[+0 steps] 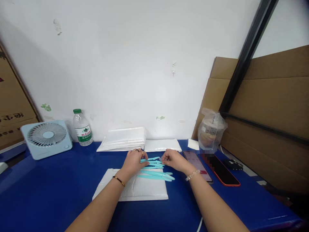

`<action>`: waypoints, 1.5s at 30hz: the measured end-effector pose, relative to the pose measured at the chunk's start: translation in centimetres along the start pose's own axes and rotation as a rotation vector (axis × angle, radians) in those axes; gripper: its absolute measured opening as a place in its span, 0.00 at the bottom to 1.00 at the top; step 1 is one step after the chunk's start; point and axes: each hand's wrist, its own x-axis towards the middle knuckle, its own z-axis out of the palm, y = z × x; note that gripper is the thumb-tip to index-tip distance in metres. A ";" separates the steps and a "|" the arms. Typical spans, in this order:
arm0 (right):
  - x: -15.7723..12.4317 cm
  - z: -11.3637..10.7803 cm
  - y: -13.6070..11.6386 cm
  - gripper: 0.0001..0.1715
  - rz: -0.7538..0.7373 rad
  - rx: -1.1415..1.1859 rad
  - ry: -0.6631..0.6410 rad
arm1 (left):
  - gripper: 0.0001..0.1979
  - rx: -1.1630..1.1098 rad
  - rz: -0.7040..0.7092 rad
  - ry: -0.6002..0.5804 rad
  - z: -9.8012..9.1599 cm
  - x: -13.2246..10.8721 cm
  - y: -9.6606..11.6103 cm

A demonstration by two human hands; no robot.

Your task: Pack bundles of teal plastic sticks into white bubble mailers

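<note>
Several thin turquoise plastic sticks point(154, 174), shaped like eyebrow razors, lie across a white padded mailer point(142, 190) and extend past its right side. My left hand point(135, 162), with a ring and a dark bracelet, is closed at the left ends of the upper sticks point(154, 163). At their right ends, my right hand point(173, 159) pinches the tip of one stick between thumb and fingers; a beaded bracelet circles that wrist. A small greyish tip shows beside the right fingers, too small to make out.
Behind the hands, a stack of white mailers point(125, 137) and another mailer point(163, 145) lie by the wall. A blue fan point(48, 135) and water bottle point(82, 129) stand left. Two phones point(196, 164) point(223, 170) and a bagged drink cup point(211, 132) are right, near cardboard point(270, 109).
</note>
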 end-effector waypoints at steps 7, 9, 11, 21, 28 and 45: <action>0.2 1.4 -0.6 0.05 0.024 -0.066 -0.109 | 0.05 0.023 0.061 -0.103 0.5 -0.3 0.5; 0.1 1.2 -0.5 0.05 0.046 -0.052 -0.144 | 0.06 0.023 0.061 -0.114 0.7 -0.3 0.5; 0.0 0.8 -0.3 0.06 0.060 -0.037 -0.181 | 0.06 0.030 0.055 -0.113 0.6 -0.3 0.3; -0.5 -1.2 0.8 0.07 0.079 -0.044 -0.028 | 0.10 -0.047 -0.027 -0.026 -0.2 -0.2 -0.3; -1.2 -2.1 0.3 0.11 0.039 0.014 -0.389 | 0.13 -0.105 0.103 -0.224 0.0 -0.8 1.0; -1.0 -2.1 0.1 0.09 0.077 0.030 -0.105 | 0.10 -0.036 0.015 -0.023 -0.7 -0.3 0.1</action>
